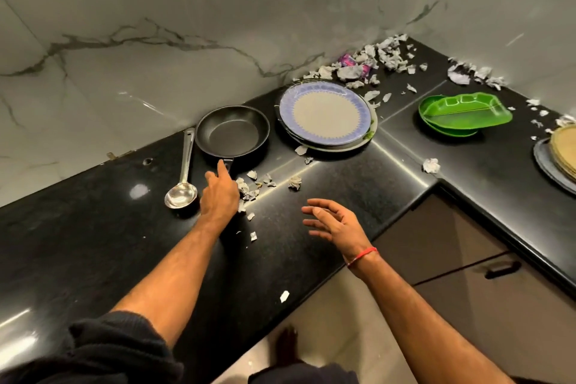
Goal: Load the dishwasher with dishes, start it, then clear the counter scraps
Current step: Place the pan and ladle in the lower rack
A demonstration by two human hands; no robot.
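While every dish sits on the black counter [93, 227] and no dishwasher shows in the head view, the task looks barely begun: loading, starting the machine and clearing scraps all appear to be left.

The left hand [219, 193] reaches far toward the frying pan [232, 131], its fingers extended over the pan's handle [228, 162], the fingertip touching or just above it; I cannot tell which, and no grip has closed round it. The right hand [336, 221] hovers over the near counter with fingers spread and relaxed, holding nothing; a red thread [363, 256] circles its wrist.

Counting what shows: one frying pan, and one steel ladle [184, 174] just left of it. Right of the pan lies a stack of plates [325, 115], the top one blue-rimmed; at least two are visible, the exact number unclear. Farther right sits a green divided tray [464, 111] on what seems a second green piece. At the right edge another stack of plates [561, 153] is cut off by the frame.

Torn paper scraps [374, 62] are too many to count, heaped in the far corner and strewn near the left hand and across the right counter.
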